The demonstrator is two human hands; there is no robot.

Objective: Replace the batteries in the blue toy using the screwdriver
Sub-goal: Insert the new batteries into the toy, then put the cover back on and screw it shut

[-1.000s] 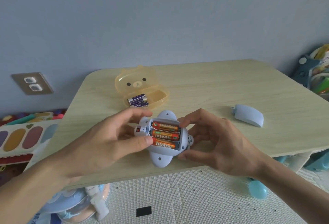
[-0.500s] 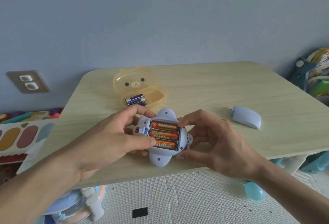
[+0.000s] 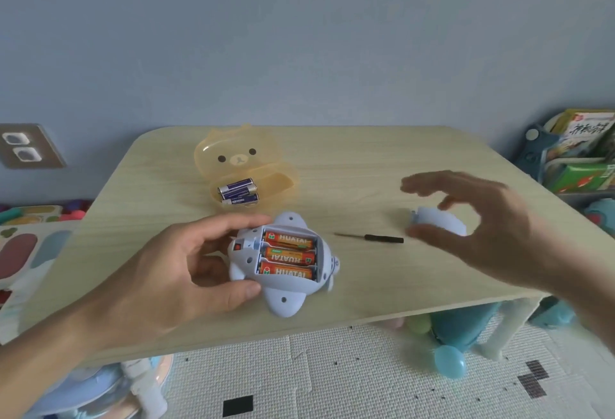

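Blue toy [image 3: 283,272]: a pale blue plastic shell with rounded flipper-like lobes, each lobe pierced by a small screw hole, lying underside up near the front edge of the wooden table [image 3: 366,159]. Its battery bay is uncovered and holds three orange batteries [image 3: 289,257] side by side, printed HUATAI, the middle one turned the opposite way to the other two. A small red switch sits just left of the bay.

Left hand [image 3: 179,272] grips the toy from its left side, thumb pressed against the near edge and fingers curled over the far edge.

To the right of the toy, apart from it, lies a thin screwdriver [image 3: 372,237] with a black handle, its metal tip pointing toward the toy. Further right of the toy is the pale blue battery cover [image 3: 439,222], resting on the table. Right hand [image 3: 476,229] hangs over that cover, blurred, with fingers spread and curved, thumb low beside the cover; whether it touches the cover cannot be told.

Behind the toy stands an open yellow bear-faced case [image 3: 246,166], its lid raised, with purple batteries [image 3: 238,191] lying in its tray.
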